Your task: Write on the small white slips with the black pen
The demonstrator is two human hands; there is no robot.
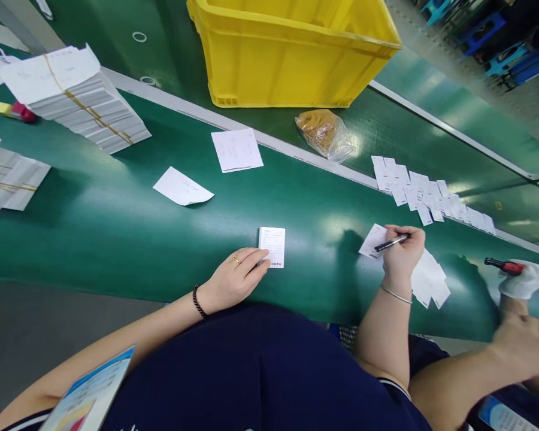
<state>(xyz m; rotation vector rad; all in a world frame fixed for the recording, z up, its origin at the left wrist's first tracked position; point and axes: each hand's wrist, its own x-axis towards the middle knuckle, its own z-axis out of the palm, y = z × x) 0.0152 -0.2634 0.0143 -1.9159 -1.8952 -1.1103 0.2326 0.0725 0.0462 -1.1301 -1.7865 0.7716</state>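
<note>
My left hand (239, 276) lies palm down, fingers stretched out, their tips resting on the left part of a small stack of white printed cards (276, 244). My right hand (404, 254) is closed around a black pen (391, 242) that points left. Under that pen is a single white printed card (372, 239), its upper right corner at my right fingertips; whether they pinch it, I cannot tell. More white cards (431, 278) lie loosely just right of my right wrist, partly hidden by it.
A yellow crate (291, 66) stands at the back, a bag of rubber bands (323, 131) before it. Overlapping cards (413, 188) line the right. Banded paper stacks (94, 105) stand left, near loose papers (237, 149). A co-worker's gloved hand (523, 280) holds a red-black tool (505, 266).
</note>
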